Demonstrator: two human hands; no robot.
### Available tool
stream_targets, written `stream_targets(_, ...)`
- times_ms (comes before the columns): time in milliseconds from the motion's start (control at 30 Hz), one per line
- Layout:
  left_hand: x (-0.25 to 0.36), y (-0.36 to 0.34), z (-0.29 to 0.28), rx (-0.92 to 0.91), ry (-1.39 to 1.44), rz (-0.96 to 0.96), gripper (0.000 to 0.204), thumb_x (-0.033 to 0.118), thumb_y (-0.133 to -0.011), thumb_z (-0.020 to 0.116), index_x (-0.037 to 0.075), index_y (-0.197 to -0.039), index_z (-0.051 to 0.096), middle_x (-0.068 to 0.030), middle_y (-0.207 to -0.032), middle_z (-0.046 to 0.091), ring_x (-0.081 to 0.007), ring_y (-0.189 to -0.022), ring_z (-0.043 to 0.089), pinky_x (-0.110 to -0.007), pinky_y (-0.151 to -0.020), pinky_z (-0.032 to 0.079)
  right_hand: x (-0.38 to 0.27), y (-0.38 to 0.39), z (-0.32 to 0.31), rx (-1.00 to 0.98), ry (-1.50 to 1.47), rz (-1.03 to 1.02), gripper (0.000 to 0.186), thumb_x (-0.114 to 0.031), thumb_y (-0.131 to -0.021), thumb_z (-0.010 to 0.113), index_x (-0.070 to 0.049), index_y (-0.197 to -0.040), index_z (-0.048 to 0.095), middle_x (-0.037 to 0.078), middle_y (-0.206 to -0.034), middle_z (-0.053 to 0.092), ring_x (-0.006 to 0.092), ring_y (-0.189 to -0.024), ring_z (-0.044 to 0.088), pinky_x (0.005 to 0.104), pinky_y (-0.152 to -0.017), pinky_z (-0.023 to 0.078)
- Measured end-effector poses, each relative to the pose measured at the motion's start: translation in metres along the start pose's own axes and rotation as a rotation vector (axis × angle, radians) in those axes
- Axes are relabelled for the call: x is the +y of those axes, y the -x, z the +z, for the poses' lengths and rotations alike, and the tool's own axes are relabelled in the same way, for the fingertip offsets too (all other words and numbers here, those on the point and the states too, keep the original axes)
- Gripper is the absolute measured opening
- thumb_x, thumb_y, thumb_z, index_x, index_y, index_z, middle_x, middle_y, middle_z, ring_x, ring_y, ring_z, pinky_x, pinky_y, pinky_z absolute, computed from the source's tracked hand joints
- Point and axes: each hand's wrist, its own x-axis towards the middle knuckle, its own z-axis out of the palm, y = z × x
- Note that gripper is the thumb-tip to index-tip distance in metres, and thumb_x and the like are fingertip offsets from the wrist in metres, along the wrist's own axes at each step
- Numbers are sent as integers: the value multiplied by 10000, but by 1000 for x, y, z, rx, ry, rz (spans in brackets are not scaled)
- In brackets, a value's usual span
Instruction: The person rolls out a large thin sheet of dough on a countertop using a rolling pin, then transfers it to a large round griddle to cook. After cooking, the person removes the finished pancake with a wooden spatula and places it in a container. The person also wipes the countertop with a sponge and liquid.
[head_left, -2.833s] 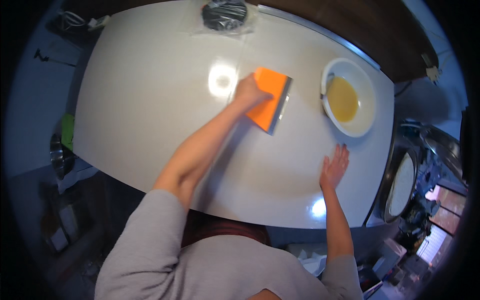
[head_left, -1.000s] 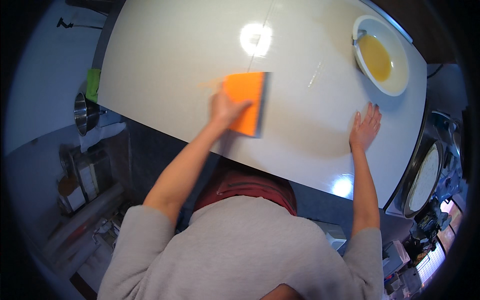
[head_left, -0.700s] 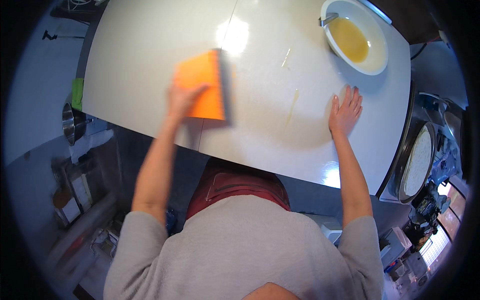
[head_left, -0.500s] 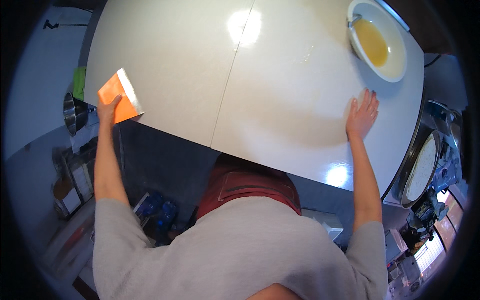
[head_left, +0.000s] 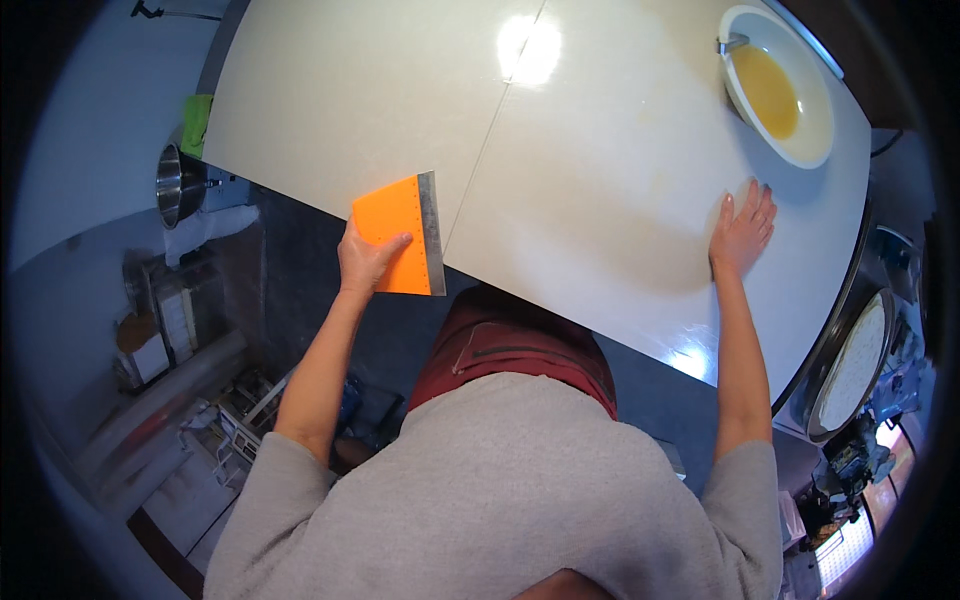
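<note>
My left hand [head_left: 368,258] grips an orange scraper [head_left: 392,222] with a wide metal blade along its right side. Its thumb lies over the orange face, while the other fingers are hidden behind. The scraper is at the near edge of the pale table [head_left: 590,190], partly overhanging it. My right hand [head_left: 742,232] lies on the tabletop at the right, palm down with fingers stretched out, holding nothing. Beyond that hand stands a white bowl [head_left: 815,105] with yellow liquid [head_left: 768,92] in it. A grey metal piece [head_left: 735,42] sits at the bowl's left rim.
A seam [head_left: 490,135] crosses the tabletop. At the far left are a green cloth [head_left: 196,124] and a metal bowl [head_left: 172,188]. Below the table's right edge is a round tray [head_left: 852,362] with something white in it.
My left hand has brought the scraper rightward along the near edge and turned it, so its blade now stands almost upright in view. My right hand stays flat on the table.
</note>
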Motion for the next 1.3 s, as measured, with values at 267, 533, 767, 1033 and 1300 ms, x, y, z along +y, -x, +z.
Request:
stream_targets(267,18,15,31,7,174,-147,539,205,-716,872,1,-1130,594,-119,-1032,713,-207,-929,695,-336,-836,547,-6,1,-5,54,-58,35,588,-508,-986,484,-203,-1481,399,85,-1559,343,360,-1429,300,535,-1154,254)
stream_targets(533,118,12,102,56,119,-80,579,208,-698,873,8,-1156,582,-136,-1064,711,-233,-945,696,-340,-845,545,-20,-2,-7,77,-162,92,588,-475,-939,567,-179,-1434,453,101,-1523,388,372,-1411,320,555,-1138,263)
stream_targets(767,243,-21,198,12,32,-160,656,248,-647,918,20,-1163,583,-135,-1092,704,-242,-929,699,-349,-856,556,-19,-2,-14,91,-381,174,705,-497,-917,588,-91,-1457,387,143,-1518,388,385,-1430,309,519,-1179,231)
stream_targets(1033,255,-68,198,-122,426,-24,567,152,-708,881,10,-1147,551,-132,-1039,696,-239,-890,696,-362,-776,587,-10,-2,-11,86,-618,243,711,-423,-914,626,-41,-1454,365,187,-1504,389,369,-1409,338,495,-1173,247)
stream_targets(1300,30,-42,15,253,770,-395,435,4,-800,763,-20,-1204,605,-123,-1112,683,-252,-950,692,-365,-854,570,26,-68,-38,-274,-1615,766,684,-416,-925,667,-19,-1407,387,181,-1243,553,305,-1132,586,401,-986,480)
